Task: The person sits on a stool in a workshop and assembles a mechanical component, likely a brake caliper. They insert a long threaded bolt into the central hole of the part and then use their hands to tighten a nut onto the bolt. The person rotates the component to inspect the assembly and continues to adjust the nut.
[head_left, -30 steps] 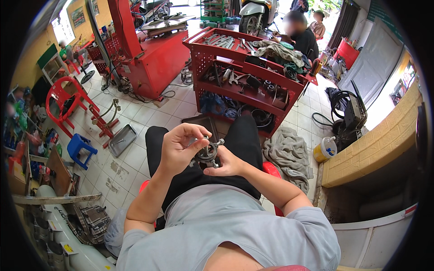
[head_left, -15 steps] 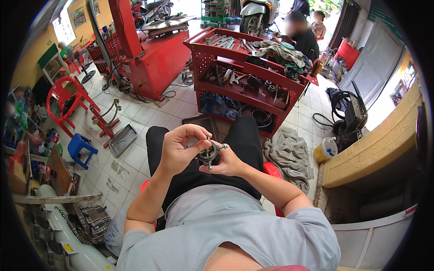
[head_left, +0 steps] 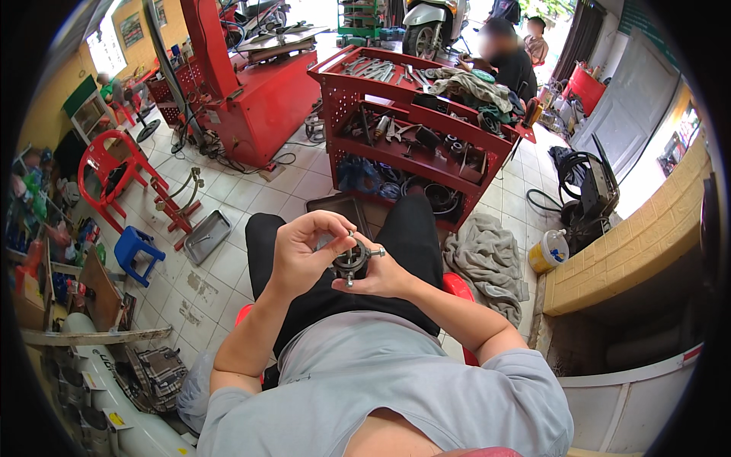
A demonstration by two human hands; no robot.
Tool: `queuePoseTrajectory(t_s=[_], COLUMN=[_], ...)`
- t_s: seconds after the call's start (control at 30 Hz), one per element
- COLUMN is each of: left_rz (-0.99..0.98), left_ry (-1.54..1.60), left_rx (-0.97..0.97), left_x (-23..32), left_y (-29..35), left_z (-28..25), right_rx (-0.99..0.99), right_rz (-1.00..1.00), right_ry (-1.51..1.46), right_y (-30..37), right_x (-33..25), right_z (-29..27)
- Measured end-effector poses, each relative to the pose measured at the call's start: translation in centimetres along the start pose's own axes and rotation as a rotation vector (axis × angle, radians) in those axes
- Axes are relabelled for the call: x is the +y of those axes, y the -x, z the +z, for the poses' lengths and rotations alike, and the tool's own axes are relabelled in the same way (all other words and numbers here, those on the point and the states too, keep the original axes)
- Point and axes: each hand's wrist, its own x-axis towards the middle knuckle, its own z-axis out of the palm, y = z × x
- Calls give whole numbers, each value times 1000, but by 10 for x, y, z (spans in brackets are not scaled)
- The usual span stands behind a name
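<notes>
Above my lap, both hands are at a small round metal part (head_left: 351, 263), a ring-shaped fitting with bolts sticking out of its side and lower edge. My right hand (head_left: 384, 276) wraps round it from the right, thumb under its lower edge. From the left, my left hand (head_left: 301, 247) pinches with thumb and forefinger at a bolt on the upper edge of the part. The fingers partly cover the part, so its exact kind cannot be made out.
Ahead stands a red tool cart (head_left: 487, 183) with wrenches and rags on top. A grey cloth (head_left: 483, 259) and a yellow-white bucket (head_left: 548, 251) lie to the right. Leftward are a metal tray (head_left: 207, 236), a blue stool (head_left: 138, 254) and a red chair (head_left: 114, 167). A person (head_left: 514, 65) sits beyond the cart.
The metal part has turned slightly in my hands, its side and lower bolts shifting a little. Both hands keep nearly the same place and grip.
</notes>
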Motion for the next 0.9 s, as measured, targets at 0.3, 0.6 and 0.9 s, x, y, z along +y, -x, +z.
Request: queuePoseTrajectory(t_s=[0.3,0.6,0.9], left_rz=[3,17,1], left_ry=[23,-3,-70], left_rx=[-6,-9,-65], left_x=[-1,0,4], left_y=[1,1,0], left_z=[0,1,-1], right_rx=[5,29,62], right_rz=[123,93,37], right_ry=[-93,-101,-79], right_y=[2,2,4], right_x=[-8,-9,-2], right_z=[4,4,5])
